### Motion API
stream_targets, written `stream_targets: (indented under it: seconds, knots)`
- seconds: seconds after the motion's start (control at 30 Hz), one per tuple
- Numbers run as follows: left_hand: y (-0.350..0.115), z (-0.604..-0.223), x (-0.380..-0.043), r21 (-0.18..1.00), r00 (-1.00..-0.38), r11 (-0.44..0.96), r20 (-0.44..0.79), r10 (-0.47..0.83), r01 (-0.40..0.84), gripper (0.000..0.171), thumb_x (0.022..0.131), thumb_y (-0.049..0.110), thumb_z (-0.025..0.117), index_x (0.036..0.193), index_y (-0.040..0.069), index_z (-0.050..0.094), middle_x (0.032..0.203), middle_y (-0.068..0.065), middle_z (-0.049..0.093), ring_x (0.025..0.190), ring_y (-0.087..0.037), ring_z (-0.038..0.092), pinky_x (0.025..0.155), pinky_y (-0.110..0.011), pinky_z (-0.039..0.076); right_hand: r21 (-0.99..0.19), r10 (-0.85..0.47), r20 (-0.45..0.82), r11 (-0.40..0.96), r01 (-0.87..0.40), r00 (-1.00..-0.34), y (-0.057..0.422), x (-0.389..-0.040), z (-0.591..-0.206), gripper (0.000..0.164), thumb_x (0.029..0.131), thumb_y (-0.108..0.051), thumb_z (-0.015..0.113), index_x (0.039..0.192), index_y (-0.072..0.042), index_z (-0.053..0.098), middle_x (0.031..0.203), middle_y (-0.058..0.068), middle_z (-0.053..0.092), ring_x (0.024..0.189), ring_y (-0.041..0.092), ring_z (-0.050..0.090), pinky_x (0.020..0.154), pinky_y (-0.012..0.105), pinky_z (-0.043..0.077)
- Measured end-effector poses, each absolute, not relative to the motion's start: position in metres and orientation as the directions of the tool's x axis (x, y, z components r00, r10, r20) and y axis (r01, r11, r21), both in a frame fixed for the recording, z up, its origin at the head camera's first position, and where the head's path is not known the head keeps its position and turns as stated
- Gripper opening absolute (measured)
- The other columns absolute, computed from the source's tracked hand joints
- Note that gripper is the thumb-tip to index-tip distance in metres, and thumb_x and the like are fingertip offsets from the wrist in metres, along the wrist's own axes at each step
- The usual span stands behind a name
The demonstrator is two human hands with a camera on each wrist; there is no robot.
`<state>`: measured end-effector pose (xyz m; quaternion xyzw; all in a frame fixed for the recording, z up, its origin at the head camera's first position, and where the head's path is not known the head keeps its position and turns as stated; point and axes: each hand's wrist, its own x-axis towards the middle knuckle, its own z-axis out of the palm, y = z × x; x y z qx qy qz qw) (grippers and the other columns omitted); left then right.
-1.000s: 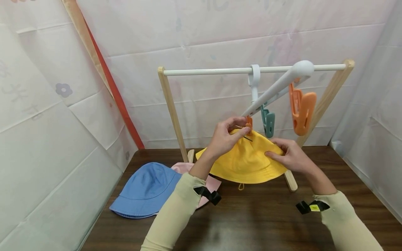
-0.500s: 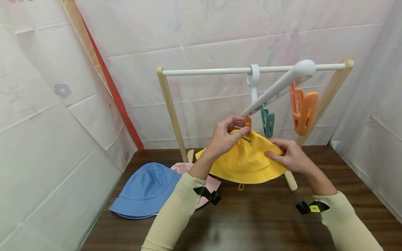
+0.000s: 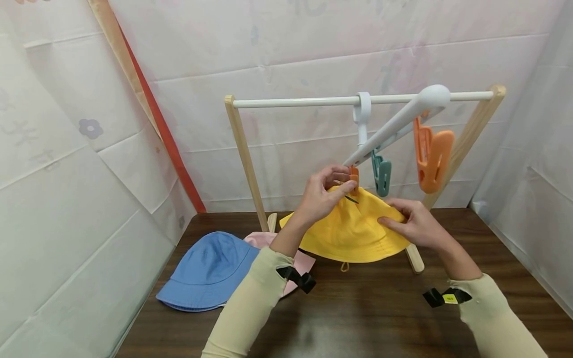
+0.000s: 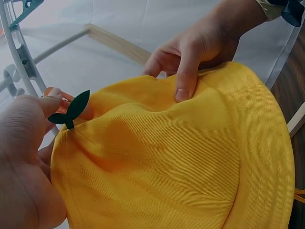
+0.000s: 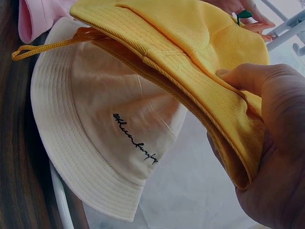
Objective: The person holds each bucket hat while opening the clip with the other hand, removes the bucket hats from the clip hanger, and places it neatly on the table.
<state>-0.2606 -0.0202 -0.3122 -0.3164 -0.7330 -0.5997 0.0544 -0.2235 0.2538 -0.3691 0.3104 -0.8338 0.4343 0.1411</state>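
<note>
A yellow bucket hat (image 3: 353, 231) with a green leaf tab (image 4: 71, 109) is held up below a white hanger (image 3: 394, 129). At its crown my left hand (image 3: 324, 194) pinches an orange clothespin (image 3: 354, 174), whose lower end meets the yellow cloth. How far the clothespin's jaws bite is hard to see. My right hand (image 3: 414, 221) grips the hat's side, thumb on the outside and fingers behind, mostly hidden. A yellow cord loop (image 5: 57, 45) dangles from the brim. Close behind, in the right wrist view, is a cream bucket hat (image 5: 119, 124) with black script.
On the table (image 3: 358, 318), a blue bucket hat (image 3: 208, 273) lies at the left, partly over a pink hat (image 3: 304, 263). The hanger hooks over a rack's white bar (image 3: 295, 103). From it hang a teal clothespin (image 3: 382, 174) and a larger-looking orange one (image 3: 433, 159).
Almost nothing moves. Both hands stay at the yellow hat, and the near end of the hanger and its orange clothespin have swung very slightly to the right.
</note>
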Motion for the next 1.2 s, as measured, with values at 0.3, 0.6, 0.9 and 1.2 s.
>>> stream_targets:
  seconds: [0.3, 0.6, 0.9, 1.2]
  knots:
    - [-0.0202, -0.3106, -0.2596, 0.841, -0.795, 0.085, 0.465, 0.389, 0.534, 0.029, 0.109, 0.015, 0.074, 0.135, 0.001, 0.070, 0.133, -0.027, 0.079, 0.114, -0.036, 0.079, 0.085, -0.020, 0.057, -0.637, -0.400, 0.524, 0.403, -0.657, -0.752, 0.2536, -0.2219, -0.3696, 0.024, 0.099, 0.009, 0.077, 0.122, 0.004, 0.077, 0.089, 0.005, 0.076, 0.067, 0.000, 0.065, 0.056, 0.023, 0.055]
    - [-0.0201, -0.3082, -0.2611, 0.835, -0.800, 0.113, 0.466, 0.377, 0.539, 0.028, 0.109, 0.017, 0.074, 0.133, 0.003, 0.071, 0.131, -0.025, 0.080, 0.104, -0.031, 0.079, 0.082, -0.020, 0.056, -0.641, -0.403, 0.514, 0.406, -0.651, -0.757, 0.2528, -0.2212, -0.3688, 0.024, 0.100, 0.008, 0.077, 0.124, 0.005, 0.077, 0.089, 0.008, 0.076, 0.067, 0.001, 0.067, 0.057, 0.024, 0.056]
    - [-0.0201, -0.3086, -0.2613, 0.835, -0.804, 0.118, 0.467, 0.368, 0.538, 0.027, 0.108, 0.016, 0.075, 0.132, 0.003, 0.072, 0.129, -0.025, 0.081, 0.096, -0.027, 0.078, 0.082, -0.019, 0.057, -0.641, -0.409, 0.516, 0.399, -0.656, -0.753, 0.2527, -0.2205, -0.3726, 0.017, 0.101, 0.008, 0.076, 0.117, 0.002, 0.076, 0.083, 0.004, 0.072, 0.063, 0.001, 0.064, 0.053, 0.024, 0.054]
    - [-0.0212, -0.3083, -0.2620, 0.830, -0.799, 0.113, 0.475, 0.368, 0.546, 0.027, 0.108, 0.015, 0.075, 0.132, 0.002, 0.072, 0.129, -0.025, 0.081, 0.097, -0.028, 0.078, 0.081, -0.019, 0.057, -0.644, -0.400, 0.514, 0.404, -0.649, -0.759, 0.2508, -0.2158, -0.3729, 0.015, 0.101, 0.008, 0.076, 0.113, 0.000, 0.076, 0.083, -0.001, 0.069, 0.062, 0.002, 0.063, 0.053, 0.025, 0.054]
